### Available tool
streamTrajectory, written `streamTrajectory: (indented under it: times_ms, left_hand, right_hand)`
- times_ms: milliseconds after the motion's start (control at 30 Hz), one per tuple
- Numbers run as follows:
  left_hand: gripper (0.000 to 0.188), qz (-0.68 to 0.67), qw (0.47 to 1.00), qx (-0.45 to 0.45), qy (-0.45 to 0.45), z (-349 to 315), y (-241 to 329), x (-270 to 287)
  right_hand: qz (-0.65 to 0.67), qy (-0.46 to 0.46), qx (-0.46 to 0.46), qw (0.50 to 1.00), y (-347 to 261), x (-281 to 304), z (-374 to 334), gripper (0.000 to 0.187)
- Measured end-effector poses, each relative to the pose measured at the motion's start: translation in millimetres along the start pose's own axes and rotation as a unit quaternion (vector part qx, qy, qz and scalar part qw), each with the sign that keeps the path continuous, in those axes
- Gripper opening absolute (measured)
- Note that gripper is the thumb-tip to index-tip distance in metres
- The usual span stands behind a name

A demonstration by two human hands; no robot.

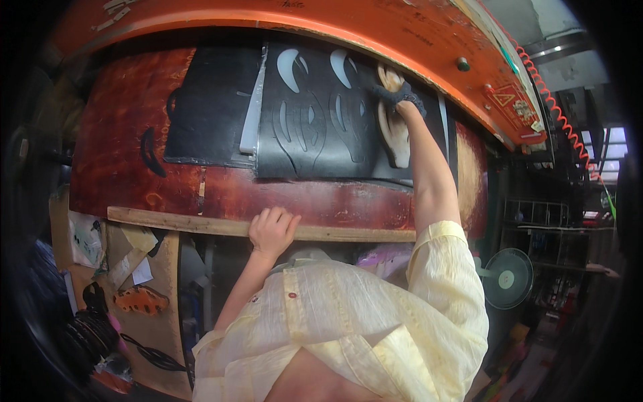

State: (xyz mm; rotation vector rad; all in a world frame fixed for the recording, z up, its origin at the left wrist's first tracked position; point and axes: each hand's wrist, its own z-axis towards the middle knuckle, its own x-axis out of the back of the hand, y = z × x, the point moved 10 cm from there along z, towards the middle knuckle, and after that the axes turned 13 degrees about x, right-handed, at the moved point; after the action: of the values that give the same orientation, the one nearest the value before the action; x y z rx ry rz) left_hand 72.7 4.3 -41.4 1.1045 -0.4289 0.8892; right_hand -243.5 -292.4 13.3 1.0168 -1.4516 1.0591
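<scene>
My right hand [402,98], in a dark glove, reaches to the far right of the table. It lies across a long curved tan-and-brown cutting die [396,139], its fingers around the die's narrower middle. Under the die is a black sheet [308,157]. Curved shapes are cut into this sheet, and pale gaps [288,70] show where some pieces are out. My bare left hand [271,231] rests on the wooden rail [348,234] along the near edge, fingers lightly bent and holding nothing.
An orange machine beam [375,40] spans the far side above the reddish table board [114,147]. Another black sheet [214,107] and a curved black offcut [151,153] lie left. A red coiled hose [552,107] hangs right, above a fan [508,278]. Cardboard [157,328] stands lower left.
</scene>
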Motion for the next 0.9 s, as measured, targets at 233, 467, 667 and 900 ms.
streamTrajectory:
  times_ms: [233,467,667,900]
  left_hand:
    - [0.014,-0.005,0.999,0.039,0.014,-4,-6,-1]
    - [0.021,-0.101,0.99,0.049,0.086,21,4,26]
    - [0.035,-0.042,0.998,-0.041,-0.031,116,74,-44]
    - [0.056,0.215,0.957,-0.012,-0.193,158,33,-135]
  right_hand:
    - [0.057,0.002,0.029,0.998,18,-23,36,0.102]
    - [0.153,0.04,0.015,0.987,33,-24,-16,0.096]
    - [0.101,0.039,0.033,0.994,6,-22,-25,0.092]
    - [0.11,0.014,0.082,0.99,9,-24,-3,0.088]
